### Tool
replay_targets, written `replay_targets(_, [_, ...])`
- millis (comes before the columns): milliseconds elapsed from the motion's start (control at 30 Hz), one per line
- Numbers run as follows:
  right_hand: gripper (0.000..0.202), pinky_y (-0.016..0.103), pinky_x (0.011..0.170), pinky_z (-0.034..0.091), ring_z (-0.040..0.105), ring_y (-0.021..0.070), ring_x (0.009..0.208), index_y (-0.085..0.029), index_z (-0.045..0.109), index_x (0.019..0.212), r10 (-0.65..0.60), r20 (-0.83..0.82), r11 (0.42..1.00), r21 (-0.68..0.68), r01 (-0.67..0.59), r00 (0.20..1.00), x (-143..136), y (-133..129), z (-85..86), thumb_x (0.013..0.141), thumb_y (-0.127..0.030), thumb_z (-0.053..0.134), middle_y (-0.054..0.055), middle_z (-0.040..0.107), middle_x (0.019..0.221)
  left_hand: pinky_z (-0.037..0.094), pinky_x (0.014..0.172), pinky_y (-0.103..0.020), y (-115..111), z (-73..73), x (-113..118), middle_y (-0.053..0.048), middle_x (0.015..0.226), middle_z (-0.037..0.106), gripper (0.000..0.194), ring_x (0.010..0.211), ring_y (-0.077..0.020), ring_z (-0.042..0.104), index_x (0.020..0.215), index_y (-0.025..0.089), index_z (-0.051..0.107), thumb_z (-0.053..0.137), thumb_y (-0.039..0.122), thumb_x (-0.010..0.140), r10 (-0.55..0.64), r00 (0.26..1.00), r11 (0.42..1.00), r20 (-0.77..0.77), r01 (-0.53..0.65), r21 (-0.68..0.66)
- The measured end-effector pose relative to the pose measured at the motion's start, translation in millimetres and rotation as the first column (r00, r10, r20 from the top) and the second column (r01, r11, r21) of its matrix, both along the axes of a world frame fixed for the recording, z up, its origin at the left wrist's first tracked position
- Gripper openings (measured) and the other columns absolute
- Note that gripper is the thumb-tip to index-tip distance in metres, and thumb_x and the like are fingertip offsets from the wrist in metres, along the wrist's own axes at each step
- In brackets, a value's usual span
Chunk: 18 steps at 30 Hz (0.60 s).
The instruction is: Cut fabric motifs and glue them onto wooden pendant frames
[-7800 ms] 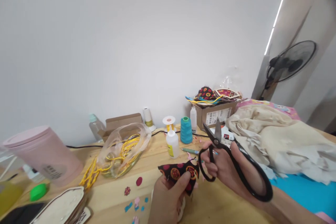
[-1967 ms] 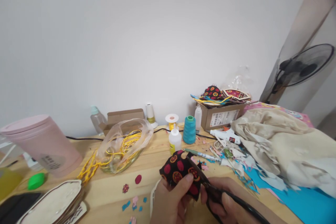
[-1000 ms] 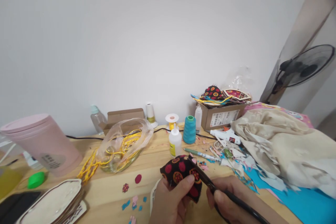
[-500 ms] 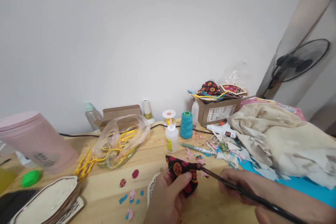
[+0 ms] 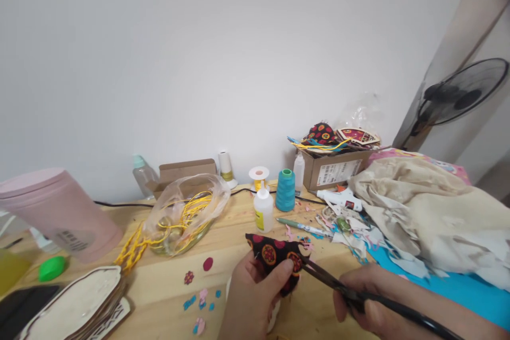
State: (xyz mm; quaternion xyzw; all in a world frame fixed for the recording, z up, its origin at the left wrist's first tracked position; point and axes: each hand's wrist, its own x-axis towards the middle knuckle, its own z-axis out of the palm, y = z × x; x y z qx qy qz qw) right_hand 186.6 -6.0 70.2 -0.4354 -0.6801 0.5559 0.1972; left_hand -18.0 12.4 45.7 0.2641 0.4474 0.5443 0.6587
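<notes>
Black fabric with red and orange round patterns (image 5: 269,255) is pinched between the thumb and fingers of my left hand (image 5: 255,295), near the bottom centre. My right hand (image 5: 368,297) is wrapped round a long dark metal tool (image 5: 324,276), which looks like tweezers with two slightly parted arms. Its tip touches the right edge of the fabric. Under my left hand a pale piece (image 5: 273,316) shows in part. A white squeeze bottle with a yellow label (image 5: 263,212) and a teal thread cone (image 5: 285,191) stand just beyond the fabric.
To the left are a pink container (image 5: 67,218), a bag of yellow cords (image 5: 187,215), stacked pale panels (image 5: 75,303) and small coloured pieces (image 5: 202,297). To the right lie fabric scraps (image 5: 350,228), a white glue gun (image 5: 338,199), a full cardboard box (image 5: 329,170) and beige cloth (image 5: 426,202).
The patterned fabric has turned slightly in my left hand. The tool's arms now show apart at the fabric's edge, and my right hand's grip has shifted. The view has moved a little.
</notes>
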Motion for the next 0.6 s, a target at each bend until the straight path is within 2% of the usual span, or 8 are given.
replay_targets(100, [0.048,0.016,0.040,0.036,0.037,0.0079,0.048,-0.018,0.057,0.095,0.055,0.190,0.998,-0.004,-0.056,0.980,-6,1,10.5,0.078,-0.058,0.035,0.000,0.046,0.068,0.050,0.060,-0.026,1,-5.5,0,-0.009,0.070,0.071,0.028,0.064,-0.0177,0.063,0.074,0.010,0.064,0.075,0.019,0.050,-0.021,0.999,1.000,-0.036,0.020,-0.009])
replay_targets(167, [0.052,0.018,0.042,0.036,0.040,0.0103,0.052,-0.018,0.057,0.094,0.058,0.243,0.996,0.055,-0.073,0.968,-10,2,14.3,0.077,-0.061,0.032,0.001,0.047,0.067,0.049,0.063,-0.030,1,-9.6,-1,-0.010,0.072,0.071,0.031,0.066,-0.0203,0.063,0.075,0.010,0.064,0.075,0.023,0.049,-0.037,0.996,0.999,-0.076,0.035,-0.019])
replay_targets(333, [0.062,0.024,0.053,0.040,0.047,0.0175,0.066,-0.016,0.060,0.089,0.058,0.208,0.977,0.190,-0.099,0.976,-19,8,11.6,0.073,-0.067,0.028,0.004,0.053,0.073,0.049,0.068,-0.036,2,-14.9,-1,-0.013,0.076,0.071,0.033,0.070,-0.0238,0.063,0.077,0.010,0.063,0.075,0.024,0.049,-0.082,0.990,0.997,-0.115,0.083,0.007])
replay_targets(600, [0.062,0.025,0.055,0.041,0.048,0.0189,0.067,-0.015,0.061,0.086,0.021,0.180,0.980,0.190,-0.056,0.983,-21,8,12.1,0.071,-0.068,0.033,0.005,0.054,0.072,0.048,0.071,-0.036,2,-14.9,-2,-0.013,0.081,0.071,0.033,0.075,-0.0249,0.063,0.081,0.010,0.062,0.073,0.022,0.052,-0.129,0.986,0.990,-0.103,0.135,0.048])
